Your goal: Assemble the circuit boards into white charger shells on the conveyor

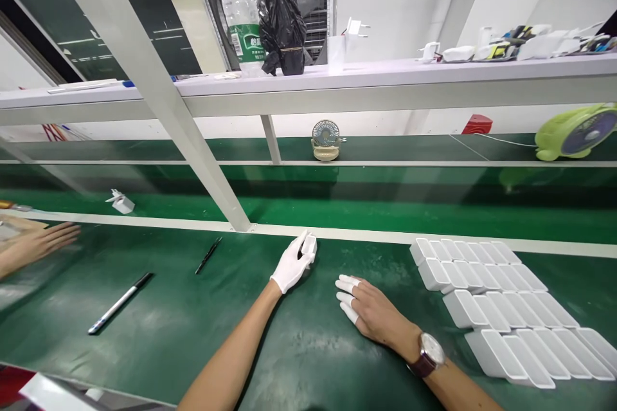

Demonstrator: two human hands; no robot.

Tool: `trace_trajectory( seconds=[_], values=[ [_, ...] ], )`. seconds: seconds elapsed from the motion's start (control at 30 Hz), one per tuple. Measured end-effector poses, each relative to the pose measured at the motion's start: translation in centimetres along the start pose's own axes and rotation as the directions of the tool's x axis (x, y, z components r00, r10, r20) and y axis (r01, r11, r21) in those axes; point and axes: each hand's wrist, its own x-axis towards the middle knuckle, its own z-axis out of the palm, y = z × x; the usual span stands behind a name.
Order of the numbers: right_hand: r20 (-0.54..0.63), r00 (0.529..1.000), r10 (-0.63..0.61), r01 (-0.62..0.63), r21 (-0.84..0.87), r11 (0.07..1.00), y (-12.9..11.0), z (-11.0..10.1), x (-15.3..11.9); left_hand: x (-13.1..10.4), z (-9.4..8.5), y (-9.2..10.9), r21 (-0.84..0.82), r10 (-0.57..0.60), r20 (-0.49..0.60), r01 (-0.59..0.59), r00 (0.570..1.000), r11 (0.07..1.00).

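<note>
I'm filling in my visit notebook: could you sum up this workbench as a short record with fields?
Left hand: white-gloved, holding a small white plastic piece
Right hand: white finger cots on some fingers, nothing visibly held
Right of hands: four rows of white plastic casings
Left of hands: marker pen, slim black tool
Beyond white rail: white plug adapter
Far left: another person's hand

Bright light — pale glare patches on green tabletop (193,324) — edges stretched.
</note>
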Motion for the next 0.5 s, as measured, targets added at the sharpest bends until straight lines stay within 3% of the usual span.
trace_trajectory(
  seconds=[0.23, 0.5],
  values=[
    [0.072, 0.997, -0.034, 0.041, -0.087, 0.995, -0.17, 0.22, 0.94, -0.01, 0.02, -0.39, -0.002, -0.001, -0.029, 0.001, 1.0, 1.0],
    [-0.053, 0.994, -0.095, 0.094, -0.029, 0.995, -0.97, 0.63, 0.62, -0.04, 0.53, -0.52, 0.093, 0.006, -0.053, -0.001, 0.999, 0.996]
  ],
)
